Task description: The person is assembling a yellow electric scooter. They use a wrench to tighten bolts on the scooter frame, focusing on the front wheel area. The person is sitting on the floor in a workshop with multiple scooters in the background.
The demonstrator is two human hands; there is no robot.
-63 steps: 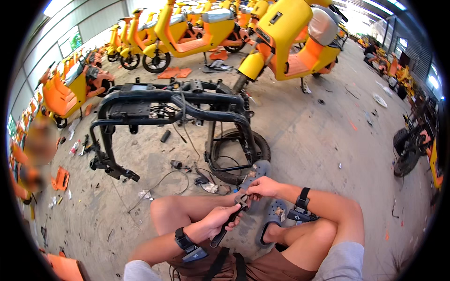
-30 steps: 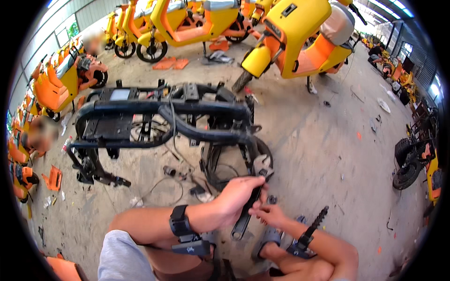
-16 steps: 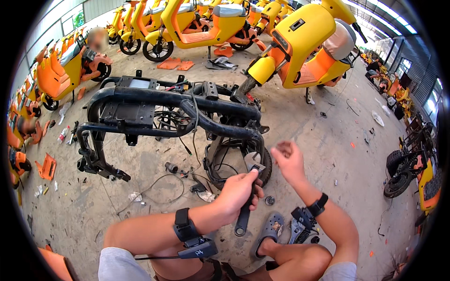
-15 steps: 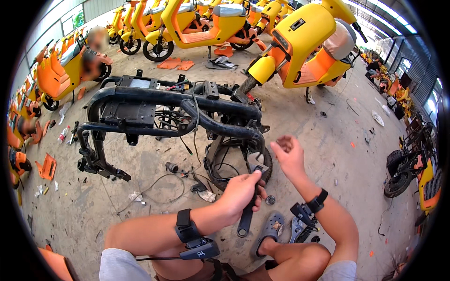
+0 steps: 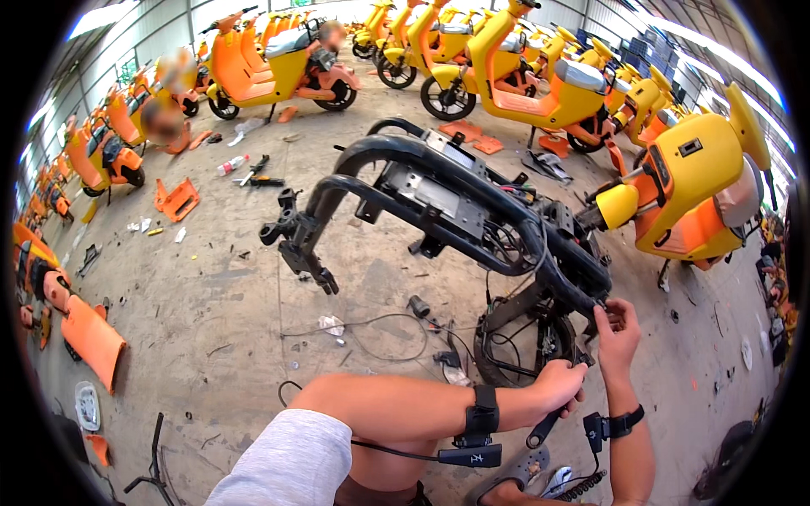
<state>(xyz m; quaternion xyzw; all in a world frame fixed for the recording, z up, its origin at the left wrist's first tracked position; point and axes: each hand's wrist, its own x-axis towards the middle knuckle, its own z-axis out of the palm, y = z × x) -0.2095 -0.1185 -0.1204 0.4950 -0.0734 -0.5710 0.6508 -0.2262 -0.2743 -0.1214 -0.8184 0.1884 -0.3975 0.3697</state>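
We were in a big shed with a concrete floor [image 5: 211,278], yellow and orange scooters [image 5: 540,76] parked in rows along the back and right. One yellow scooter [image 5: 692,185] stood just beside the work, on the right.

Main item was the stripped scooter frame [image 5: 439,194]: bare black tubing, no body panels, lying on the floor just ahead of us, steering end out to the left, rear wheel [image 5: 523,354] end nearest us. Likely laid that way so the rear fittings sat within reach while we crouched. Loose black cables [image 5: 371,325] trailed from it across the floor.

Orange panels [image 5: 89,337] lay at the far left, well apart from the frame.

Our left hand [image 5: 561,384] was closed fully round the handle of a black wrench [image 5: 544,426], head end up by the wheel, handle hanging down; probably gripped tight for leverage.

Our right hand [image 5: 616,333] was up at the frame's rear tube, fingertips pinched together on a small fitting there. We could not tell what the part was, too small
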